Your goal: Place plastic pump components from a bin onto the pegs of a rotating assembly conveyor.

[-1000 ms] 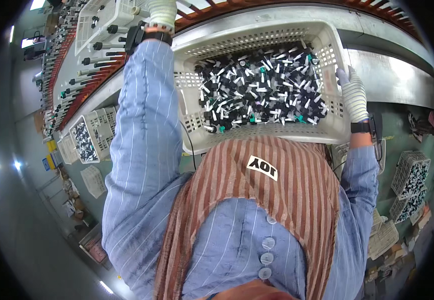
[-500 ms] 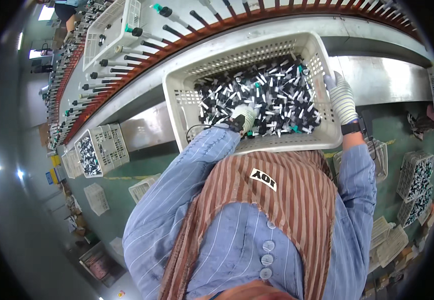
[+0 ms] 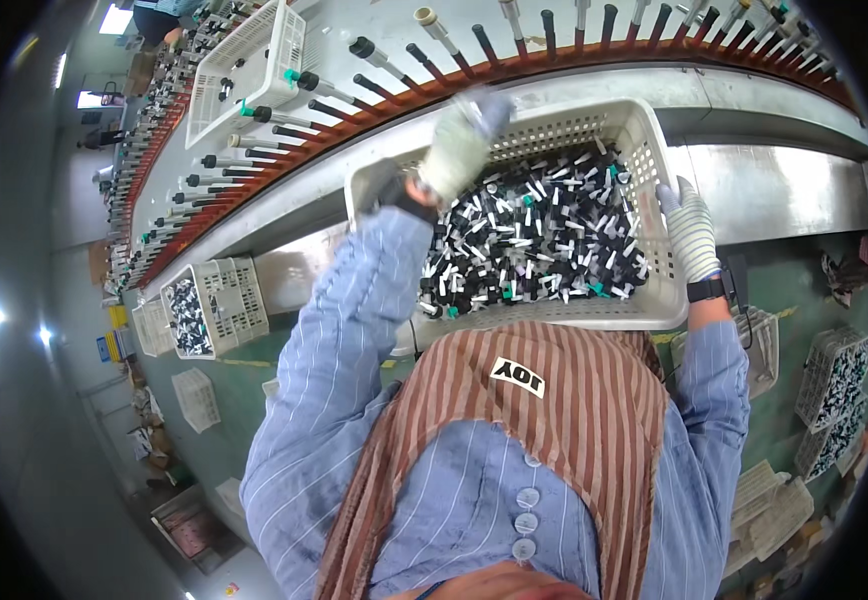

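In front of my body is a white perforated plastic basket (image 3: 662, 285). It holds a heap of small black-and-white plastic parts (image 3: 544, 235), a few of them green. My left hand (image 3: 462, 145), in a pale glove, is raised over the basket's far left side, near its far rim. Motion smears its fingers, and whether it holds anything does not show. On the basket's right wall rests my right hand (image 3: 691, 230) in a striped glove, its fingers gripping the rim.
Beyond the basket curves a conveyor rail (image 3: 354, 118) lined with upright pegs, several capped with parts. Another white basket (image 3: 209, 110) stands behind it on the far left. Filled baskets sit at left (image 3: 219, 305) and right (image 3: 834, 378), low on the green floor.
My left hand has lifted out of the heap of parts and moved away from me to the basket's far side. The right hand stays at the right rim. The whole view has shifted slightly.
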`<state>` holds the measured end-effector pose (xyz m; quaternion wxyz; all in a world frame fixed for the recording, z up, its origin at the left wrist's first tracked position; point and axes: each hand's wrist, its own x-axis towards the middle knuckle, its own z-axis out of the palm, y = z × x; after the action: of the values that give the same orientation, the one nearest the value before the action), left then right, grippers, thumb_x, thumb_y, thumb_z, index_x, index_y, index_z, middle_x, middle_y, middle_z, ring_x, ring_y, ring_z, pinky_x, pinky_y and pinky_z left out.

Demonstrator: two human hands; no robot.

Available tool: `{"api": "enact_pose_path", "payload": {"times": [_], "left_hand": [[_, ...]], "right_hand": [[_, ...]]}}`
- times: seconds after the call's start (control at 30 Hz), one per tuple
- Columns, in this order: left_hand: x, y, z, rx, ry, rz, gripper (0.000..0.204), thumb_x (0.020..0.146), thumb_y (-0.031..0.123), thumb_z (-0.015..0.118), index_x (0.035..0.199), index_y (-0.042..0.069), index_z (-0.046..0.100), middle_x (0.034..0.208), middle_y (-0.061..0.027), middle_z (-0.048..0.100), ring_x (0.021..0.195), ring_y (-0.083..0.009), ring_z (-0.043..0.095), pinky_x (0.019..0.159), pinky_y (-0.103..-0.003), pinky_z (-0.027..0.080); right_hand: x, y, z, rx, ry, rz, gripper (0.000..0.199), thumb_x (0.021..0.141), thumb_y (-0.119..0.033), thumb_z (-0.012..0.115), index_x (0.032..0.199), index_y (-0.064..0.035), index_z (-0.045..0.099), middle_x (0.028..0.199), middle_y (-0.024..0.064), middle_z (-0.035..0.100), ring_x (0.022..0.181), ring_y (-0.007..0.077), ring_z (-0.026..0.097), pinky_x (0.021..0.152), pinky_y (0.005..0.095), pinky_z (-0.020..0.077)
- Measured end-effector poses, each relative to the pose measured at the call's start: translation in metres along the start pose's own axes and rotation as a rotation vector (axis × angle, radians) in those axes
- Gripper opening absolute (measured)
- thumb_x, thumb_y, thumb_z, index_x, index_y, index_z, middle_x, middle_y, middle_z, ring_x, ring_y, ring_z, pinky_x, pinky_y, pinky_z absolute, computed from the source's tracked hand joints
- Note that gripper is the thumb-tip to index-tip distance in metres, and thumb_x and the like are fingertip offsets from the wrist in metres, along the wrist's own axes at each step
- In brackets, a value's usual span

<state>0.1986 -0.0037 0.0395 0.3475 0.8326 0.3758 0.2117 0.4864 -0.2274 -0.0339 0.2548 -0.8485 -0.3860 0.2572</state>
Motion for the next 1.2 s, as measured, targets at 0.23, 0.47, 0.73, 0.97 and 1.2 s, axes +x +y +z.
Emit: {"api": "enact_pose_path", "payload": {"times": [0.23,0.47,0.73,0.97,1.2], "left_hand": [[0.119,0.006,-0.052,0.117,0.552,0.069,0.048,0.102,0.052,0.047,0.096,0.011,0.071,0.068,-0.0063,0.065,0.059,-0.0205,0.059,0.053,-0.035,0.043],[0.121,-0.027,-0.068,0.287,0.377,0.289,0.052,0.106,0.041,0.037,0.076,0.008,0.064,0.066,-0.0067,0.064,0.062,-0.0180,0.058,0.065,-0.035,0.047],[0.088,-0.099,-0.082,1.313,0.380,0.392,0.049,0.104,0.043,0.045,0.088,0.004,0.070,0.069,-0.0071,0.065,0.068,-0.0186,0.059,0.069,-0.036,0.046],[-0.048,-0.057,0.034,0.269,-0.252,0.125,0.035,0.092,0.017,0.058,0.125,0.004,0.062,0.112,-0.0154,0.063,0.108,-0.0312,0.058,0.096,-0.045,0.047],[-0.173,-0.097,0.170,0.659,-1.022,0.270,0.042,0.082,0.012,0.065,0.124,0.010,0.060,0.115,-0.0160,0.064,0.105,-0.0335,0.065,0.084,-0.044,0.055]], "right_hand": [[-0.007,-0.005,-0.001,0.005,-0.010,0.020,0.056,0.097,-0.038,0.058,0.133,0.0051,0.055,0.119,0.0318,0.063,0.114,0.0432,0.061,0.099,0.0427,0.0471],[0.003,0.012,0.002,-0.051,-0.029,0.013,0.047,0.098,-0.031,0.056,0.127,0.0065,0.056,0.093,0.0228,0.068,0.086,0.0312,0.066,0.080,0.0404,0.0511],[0.015,0.013,0.008,-0.071,0.018,-0.060,0.064,0.097,-0.041,0.057,0.135,0.0095,0.050,0.101,0.0231,0.070,0.087,0.0277,0.069,0.082,0.0368,0.0523],[0.007,-0.006,0.000,-0.025,-0.023,-0.022,0.063,0.095,-0.046,0.055,0.131,0.0049,0.057,0.117,0.0316,0.065,0.114,0.0433,0.062,0.099,0.0432,0.0473],[0.003,0.004,0.006,-0.066,0.030,-0.036,0.063,0.095,-0.047,0.053,0.132,0.0045,0.056,0.116,0.0312,0.065,0.112,0.0432,0.062,0.099,0.0428,0.0473]]}}
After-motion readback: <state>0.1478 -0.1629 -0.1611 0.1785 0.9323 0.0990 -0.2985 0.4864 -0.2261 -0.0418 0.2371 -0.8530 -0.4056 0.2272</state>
